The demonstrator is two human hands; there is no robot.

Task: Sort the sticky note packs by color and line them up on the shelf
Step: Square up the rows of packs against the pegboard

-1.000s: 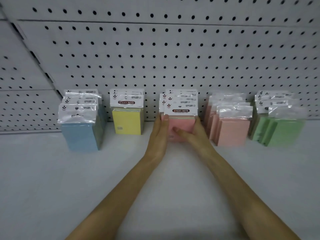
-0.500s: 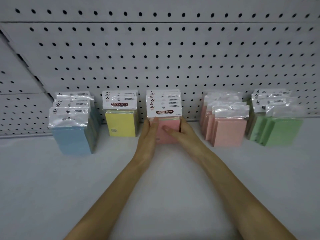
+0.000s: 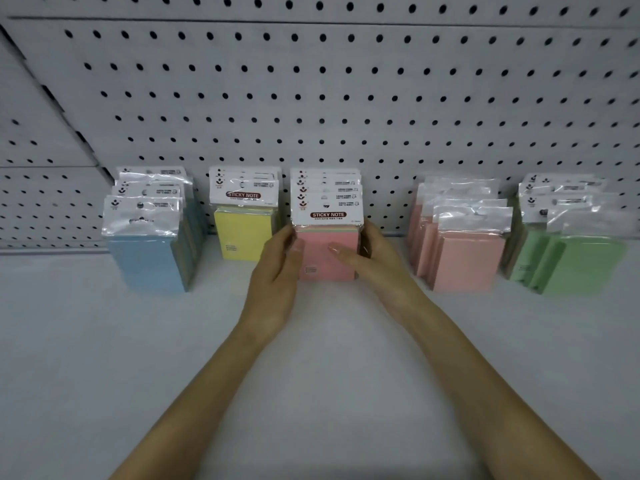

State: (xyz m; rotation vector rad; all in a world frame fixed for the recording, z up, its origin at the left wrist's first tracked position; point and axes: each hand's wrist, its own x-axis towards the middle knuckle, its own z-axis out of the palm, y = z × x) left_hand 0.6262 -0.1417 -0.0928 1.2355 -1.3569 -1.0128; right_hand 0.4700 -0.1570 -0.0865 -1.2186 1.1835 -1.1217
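at the far left of the white shelf (image 3: pixel 104 358) a row of blue packs (image 3: pixel 149 258) stands front to back towards the pegboard (image 3: pixel 346 98), with yellow packs (image 3: pixel 242 237) near it. the left hand (image 3: pixel 277 282) lies with straight fingers flat against the left side of the middle pink packs (image 3: pixel 329 251), thumb touching the front edge. those packs stand upright in a row reaching back to the pegboard — the right hand (image 3: pixel 374 261) grips them from the other side, thumb laid across the front face, fingers round the right edge. further right, set apart, stands a salmon row (image 3: pixel 464 261), then green packs (image 3: pixel 581 265).
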